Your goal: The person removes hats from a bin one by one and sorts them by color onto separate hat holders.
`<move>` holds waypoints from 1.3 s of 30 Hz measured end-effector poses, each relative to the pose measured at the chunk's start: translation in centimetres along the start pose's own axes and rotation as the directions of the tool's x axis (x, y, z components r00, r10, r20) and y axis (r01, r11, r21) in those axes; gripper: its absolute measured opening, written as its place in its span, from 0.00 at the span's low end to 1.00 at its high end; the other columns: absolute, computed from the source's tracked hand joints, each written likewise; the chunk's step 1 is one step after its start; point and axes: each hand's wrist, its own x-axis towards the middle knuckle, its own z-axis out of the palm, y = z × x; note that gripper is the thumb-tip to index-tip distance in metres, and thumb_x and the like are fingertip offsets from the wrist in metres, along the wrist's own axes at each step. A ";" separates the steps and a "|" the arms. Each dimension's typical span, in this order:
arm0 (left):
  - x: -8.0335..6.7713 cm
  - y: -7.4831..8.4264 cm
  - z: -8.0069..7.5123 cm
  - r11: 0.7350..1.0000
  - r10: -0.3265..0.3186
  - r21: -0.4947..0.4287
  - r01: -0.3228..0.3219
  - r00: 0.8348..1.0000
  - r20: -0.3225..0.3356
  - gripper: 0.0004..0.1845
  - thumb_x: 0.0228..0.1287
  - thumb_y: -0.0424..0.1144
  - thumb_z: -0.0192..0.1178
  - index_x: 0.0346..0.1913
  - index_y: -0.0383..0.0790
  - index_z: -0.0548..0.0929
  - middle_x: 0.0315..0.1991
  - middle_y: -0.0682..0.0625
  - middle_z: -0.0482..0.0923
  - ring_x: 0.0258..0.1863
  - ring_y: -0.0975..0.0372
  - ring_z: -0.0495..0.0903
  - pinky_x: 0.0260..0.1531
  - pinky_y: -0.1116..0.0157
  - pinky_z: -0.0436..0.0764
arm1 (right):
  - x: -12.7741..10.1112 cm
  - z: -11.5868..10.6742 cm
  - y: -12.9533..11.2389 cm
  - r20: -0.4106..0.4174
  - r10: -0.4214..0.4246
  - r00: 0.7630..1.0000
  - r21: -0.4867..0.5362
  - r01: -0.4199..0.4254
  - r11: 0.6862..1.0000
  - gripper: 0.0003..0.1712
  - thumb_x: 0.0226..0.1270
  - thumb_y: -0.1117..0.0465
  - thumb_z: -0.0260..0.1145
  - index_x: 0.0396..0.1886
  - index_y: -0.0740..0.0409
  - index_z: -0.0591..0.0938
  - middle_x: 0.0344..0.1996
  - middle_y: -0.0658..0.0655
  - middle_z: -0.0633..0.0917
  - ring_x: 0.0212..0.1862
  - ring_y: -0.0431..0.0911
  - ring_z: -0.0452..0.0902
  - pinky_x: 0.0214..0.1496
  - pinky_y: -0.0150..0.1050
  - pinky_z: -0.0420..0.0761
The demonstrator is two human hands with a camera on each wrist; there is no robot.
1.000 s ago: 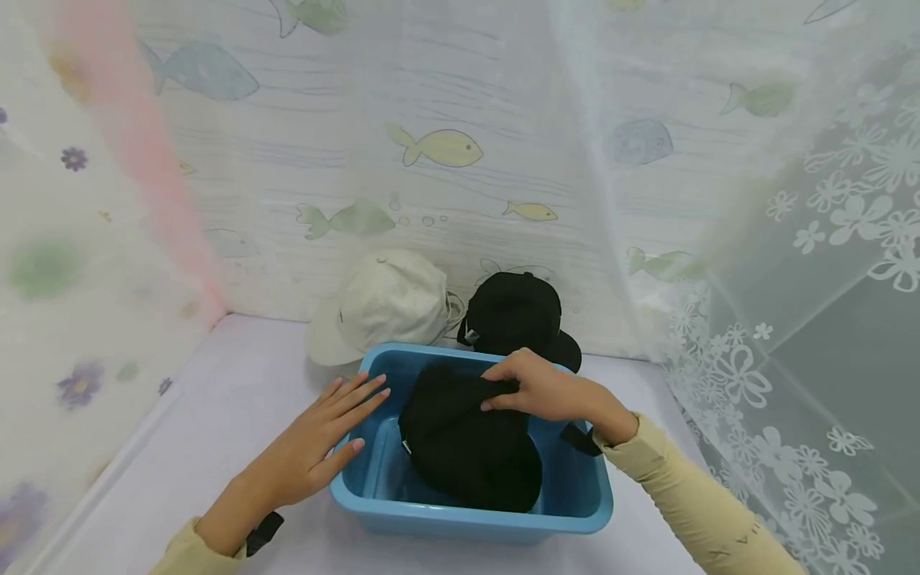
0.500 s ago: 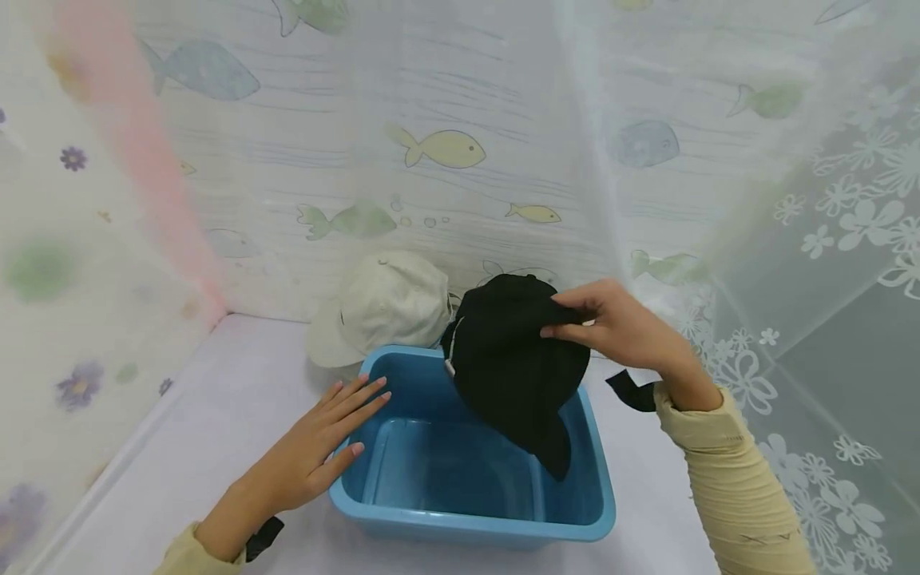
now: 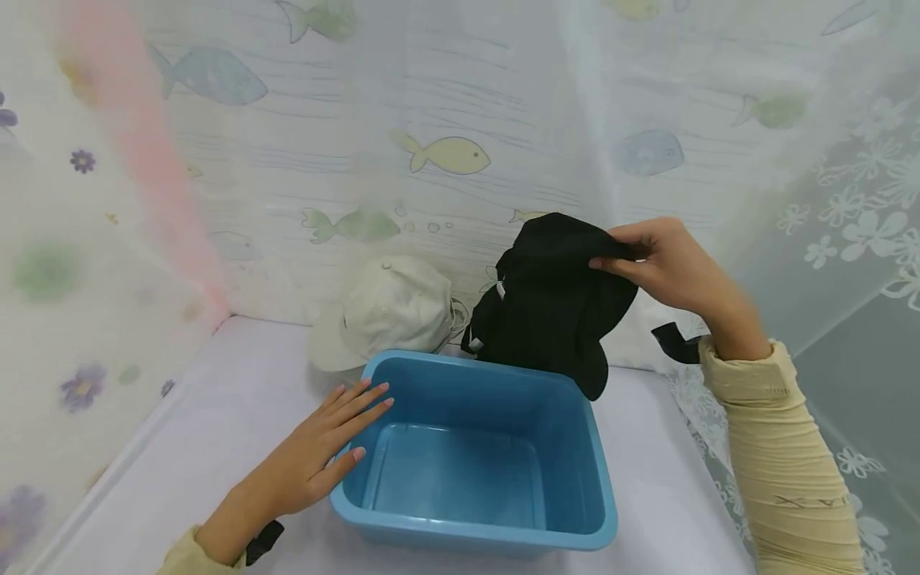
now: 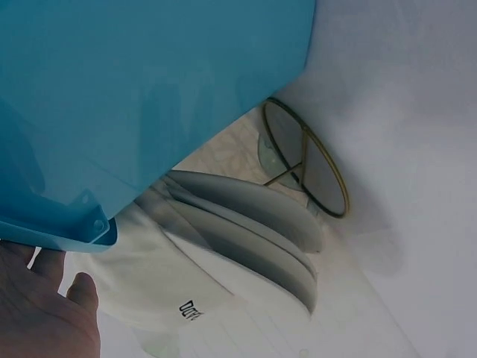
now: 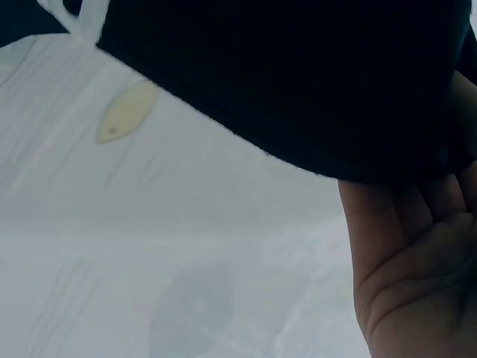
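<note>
Fish-patterned curtains enclose a white table. Right hand, fingers pinching, holds a black cap in the air above the blue tub's far rim. Left hand, fingers straight, steadies the tub. The thin pinch could slip, dropping the cap.

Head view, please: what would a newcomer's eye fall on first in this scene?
Most striking is the black cap, pinched by the right hand and hanging in the air above the far rim of the blue tub. The tub stands on the white table with nothing in it, and the left hand rests flat against its left rim. Behind it a cream cap lies by the fish-patterned curtain.
</note>
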 end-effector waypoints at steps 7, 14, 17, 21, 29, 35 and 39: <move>0.0 0.0 0.1 1.000 0.009 0.008 -0.009 1.000 -0.021 0.34 0.74 0.40 0.56 0.80 0.49 0.61 0.81 0.51 0.56 0.80 0.48 0.53 0.80 0.61 0.37 | 1.9 2.0 4.0 0.018 0.012 1.000 -0.009 -0.012 1.000 0.05 0.63 0.73 0.72 0.34 0.61 0.89 0.29 0.55 0.88 0.29 0.35 0.76 0.35 0.23 0.74; 0.0 -0.2 -0.1 1.000 0.020 0.018 -0.020 1.000 -0.013 0.33 0.75 0.40 0.56 0.79 0.46 0.62 0.81 0.50 0.56 0.80 0.48 0.53 0.80 0.62 0.37 | 3.1 5.8 8.0 0.078 0.028 0.997 0.098 -0.036 0.995 0.07 0.64 0.73 0.71 0.40 0.66 0.91 0.36 0.63 0.90 0.36 0.41 0.86 0.40 0.23 0.80; 0.0 -0.1 0.1 0.999 0.035 0.018 -0.034 0.999 -0.034 0.32 0.75 0.39 0.56 0.79 0.45 0.63 0.80 0.50 0.56 0.79 0.46 0.55 0.80 0.61 0.37 | 3.1 7.3 9.1 0.119 0.054 0.991 0.127 -0.070 0.989 0.09 0.64 0.72 0.72 0.43 0.66 0.91 0.39 0.63 0.91 0.39 0.51 0.88 0.42 0.25 0.81; 0.0 0.0 0.1 0.999 0.031 0.017 -0.031 0.999 -0.036 0.32 0.75 0.39 0.55 0.79 0.45 0.63 0.80 0.51 0.57 0.79 0.46 0.55 0.80 0.62 0.37 | 2.8 8.6 10.1 0.167 0.118 0.979 0.121 -0.139 0.983 0.10 0.64 0.69 0.73 0.45 0.65 0.90 0.41 0.63 0.91 0.41 0.52 0.88 0.43 0.29 0.82; 0.0 -0.1 0.0 1.000 -0.001 0.001 0.001 1.000 -0.005 0.33 0.74 0.39 0.56 0.79 0.47 0.62 0.80 0.51 0.57 0.80 0.49 0.52 0.80 0.60 0.37 | 2.1 9.9 11.6 0.194 0.206 0.959 0.215 -0.246 0.945 0.16 0.66 0.67 0.72 0.53 0.66 0.87 0.45 0.64 0.90 0.41 0.42 0.87 0.44 0.30 0.84; 0.0 -0.2 0.1 1.000 0.006 -0.008 -0.006 1.000 -0.007 0.33 0.74 0.38 0.56 0.79 0.47 0.62 0.80 0.50 0.57 0.80 0.48 0.53 0.80 0.61 0.37 | 1.8 10.9 12.2 0.207 0.291 0.934 0.216 -0.334 0.917 0.28 0.68 0.62 0.73 0.65 0.64 0.80 0.54 0.65 0.86 0.51 0.54 0.86 0.52 0.40 0.86; -0.1 -0.2 0.1 1.000 0.002 -0.018 -0.002 1.000 -0.006 0.33 0.74 0.38 0.56 0.79 0.46 0.63 0.80 0.50 0.57 0.80 0.48 0.52 0.80 0.63 0.35 | 1.9 11.1 12.3 0.236 0.355 0.905 0.169 -0.398 0.902 0.37 0.67 0.57 0.74 0.72 0.64 0.73 0.65 0.66 0.79 0.63 0.59 0.78 0.62 0.53 0.81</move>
